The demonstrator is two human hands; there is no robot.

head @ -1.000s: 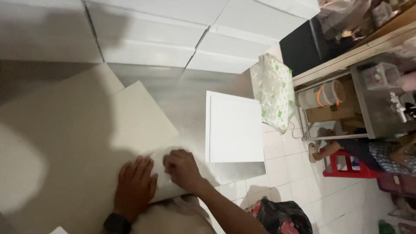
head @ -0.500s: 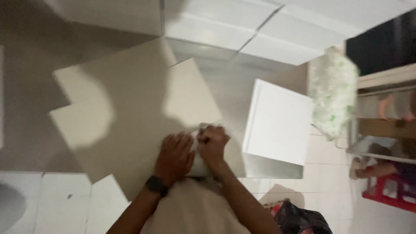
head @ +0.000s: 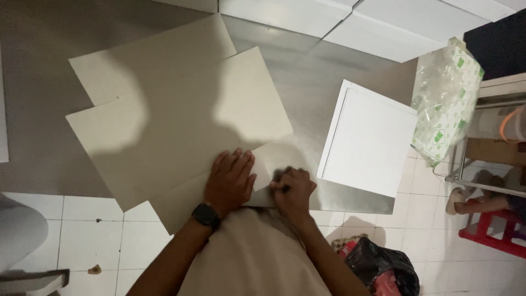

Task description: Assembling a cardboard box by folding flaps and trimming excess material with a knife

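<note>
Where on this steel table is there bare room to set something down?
Bare steel table lies between the grey cardboard sheets and the white box, and left of the sheets. The near edge is crowded: left hand and right hand press there.

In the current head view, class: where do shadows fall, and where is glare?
Head view: soft dark shadows cross the cardboard sheets; the metal table shows dull glare; the left hand and right hand are dim but sharp.

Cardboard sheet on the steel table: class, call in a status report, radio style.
Left hand flat on cardboard sheet. Right hand curled at its near edge, grip unclear. White box beside it, apart. Nothing blocking.
</note>
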